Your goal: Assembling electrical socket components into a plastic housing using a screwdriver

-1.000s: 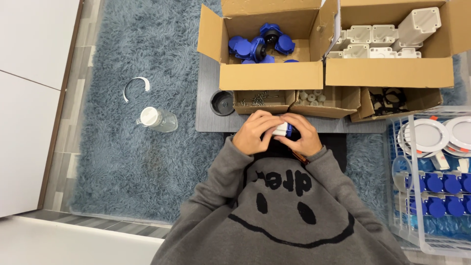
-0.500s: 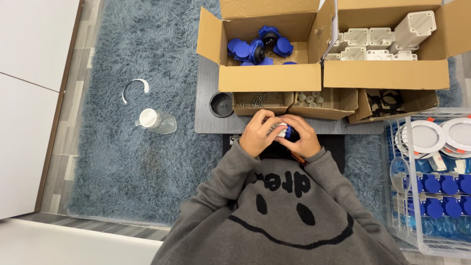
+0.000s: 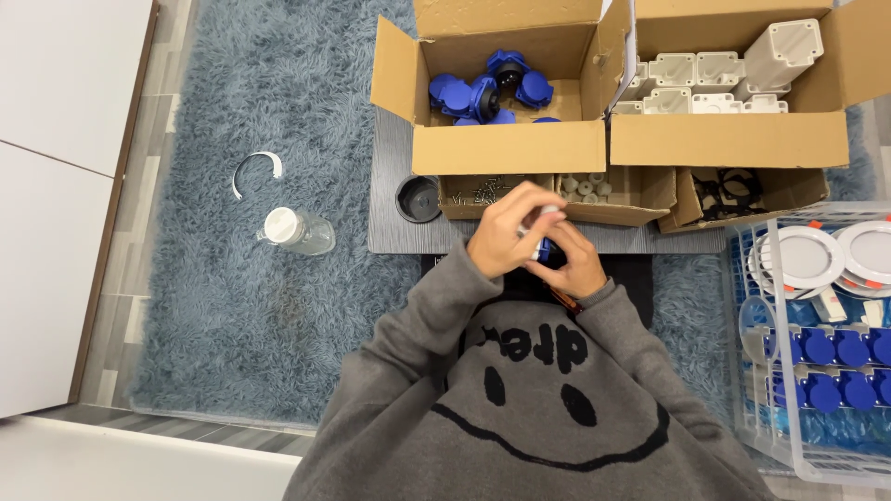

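Nearest the camera, the grey sweatshirt (image 3: 534,408) with its black smiley print fills the lower middle of the view. Just beyond it the 2 hands meet over a dark mat: the left hand (image 3: 506,237) is curled on top with its fingers bent down and closed around a small blue and white part (image 3: 543,243), and the right hand (image 3: 571,267) cups the same piece from below at about 4 o'clock, fingers narrow and pressed in. Most of the part is hidden under the knuckles, so how it sits cannot be told.

Since both hands grip a small piece above the edge of the grey board (image 3: 394,204), a slip could likely drop it into the shaggy blue rug (image 3: 241,315), where it would be hard to find. At 12 o'clock from the hands, the shallow tray of screws (image 3: 478,190) lies close; a forward elbow push could probably scatter them. At 9 o'clock a clear bottle (image 3: 297,230) lies on its side, well apart. At 3 o'clock the white wire basket (image 3: 770,408) of blue discs sits near the right sleeve and could be bumped. Farthest, at 12 o'clock, stands the carton of blue caps (image 3: 506,102), beside the carton of white housings (image 3: 724,83)
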